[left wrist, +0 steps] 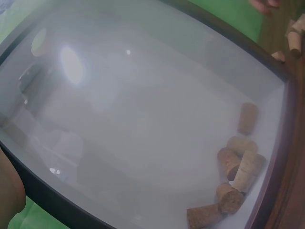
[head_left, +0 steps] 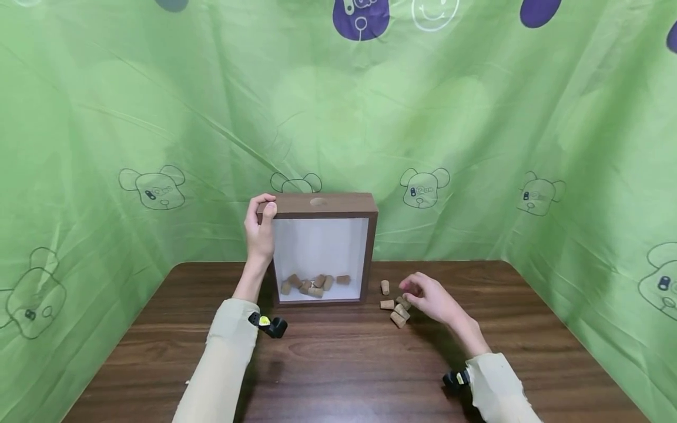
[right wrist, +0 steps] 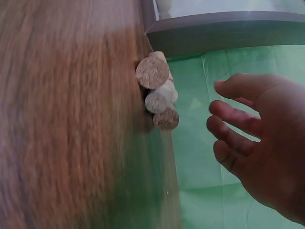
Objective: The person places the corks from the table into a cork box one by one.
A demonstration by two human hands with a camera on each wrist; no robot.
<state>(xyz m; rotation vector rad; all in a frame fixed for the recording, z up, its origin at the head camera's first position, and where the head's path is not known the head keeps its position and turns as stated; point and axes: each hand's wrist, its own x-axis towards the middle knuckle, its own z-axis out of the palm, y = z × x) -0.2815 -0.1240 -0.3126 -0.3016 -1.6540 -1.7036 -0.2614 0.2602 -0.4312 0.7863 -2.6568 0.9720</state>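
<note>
Head view: the left hand (head_left: 260, 235) grips and covers the upper left corner of an upright, rectangular brown wood-grain box (head_left: 344, 202) with a transparent front; left wrist view crops this hand. Reflections cloud the panel. Tapered, speckled tan cork stoppers (head_left: 315, 291) lie jumbled along the box floor. Similar loose stoppers (head_left: 398, 319) sit right of the box—partly overlapped—near the right hand (head_left: 431, 298), its fingers apart, slightly bent—holding nothing.
</note>
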